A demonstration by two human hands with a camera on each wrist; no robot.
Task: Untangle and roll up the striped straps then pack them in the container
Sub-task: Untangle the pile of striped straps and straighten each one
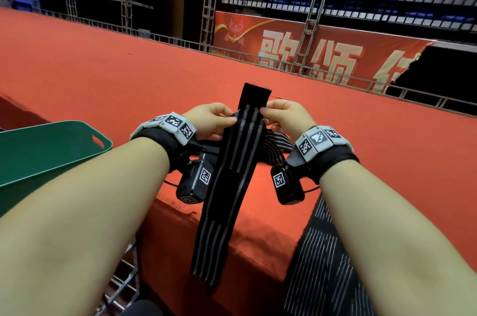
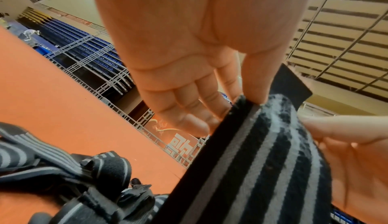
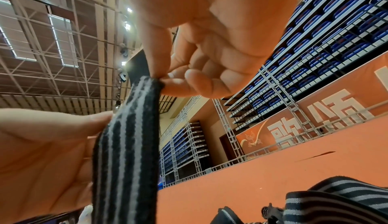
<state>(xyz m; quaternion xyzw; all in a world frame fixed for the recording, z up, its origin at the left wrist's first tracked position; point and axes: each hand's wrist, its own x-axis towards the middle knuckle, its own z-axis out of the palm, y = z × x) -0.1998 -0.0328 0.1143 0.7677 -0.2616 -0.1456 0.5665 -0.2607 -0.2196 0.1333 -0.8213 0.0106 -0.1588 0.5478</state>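
Observation:
A black strap with grey stripes [image 1: 237,160] hangs upright between my hands, its plain black end [image 1: 255,95] sticking up above them and its long tail dropping over the table's front edge. My left hand [image 1: 214,119] pinches its left edge and my right hand [image 1: 281,115] pinches its right edge, at the same height. The left wrist view shows the left thumb and fingers [image 2: 212,109] nipping the strap [image 2: 262,153]. The right fingertips [image 3: 168,81] pinch the strap [image 3: 128,144] in the right wrist view. More tangled striped straps [image 1: 277,144] lie on the table behind my wrists. The green container [image 1: 46,150] stands at the left.
The table is covered in red cloth [image 1: 129,78] and stretches far back to a metal railing. Another striped strap [image 1: 325,259] hangs over the table's front edge under my right forearm. A tangle of straps [image 2: 63,169] with a buckle lies under the left wrist.

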